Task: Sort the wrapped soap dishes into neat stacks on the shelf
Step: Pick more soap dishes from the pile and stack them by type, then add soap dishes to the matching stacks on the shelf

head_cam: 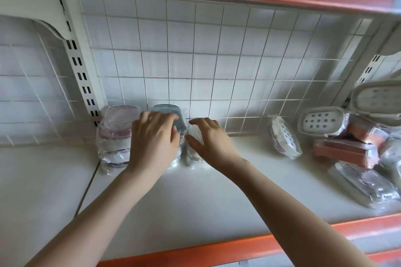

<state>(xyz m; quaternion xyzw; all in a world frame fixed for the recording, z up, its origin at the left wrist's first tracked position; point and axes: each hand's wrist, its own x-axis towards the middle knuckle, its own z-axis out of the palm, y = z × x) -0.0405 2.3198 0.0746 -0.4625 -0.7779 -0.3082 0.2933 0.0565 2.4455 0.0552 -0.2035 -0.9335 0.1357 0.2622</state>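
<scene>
Both bare forearms reach up from six o'clock across the white shelf [195,197], whose orange front lip runs along the near edge. Her left hand [155,138] lies with fingers bent over the blue-topped stack of wrapped soap dishes [167,112], grasping its upper packets from the near side. Just to its right, the right hand [211,138] is spread and relaxed, fingers straight, touching a clear-wrapped white soap dish [192,151] that stands between the two hands; whether it presses or only brushes the wrap I cannot tell. At nine o'clock from the left hand, touching the blue stack's side, stands a pink stack of wrapped dishes [117,134], hard against the slotted upright [79,71]. Behind everything rises the white wire grid back panel [217,60]. Well apart, out at three o'clock, a loose heap waits: a tilted white dish with holes [284,136], a grey-rimmed dish [321,121], orange dishes [345,149] and a flat clear-wrapped one [364,184] nearest the shelf edge.
</scene>
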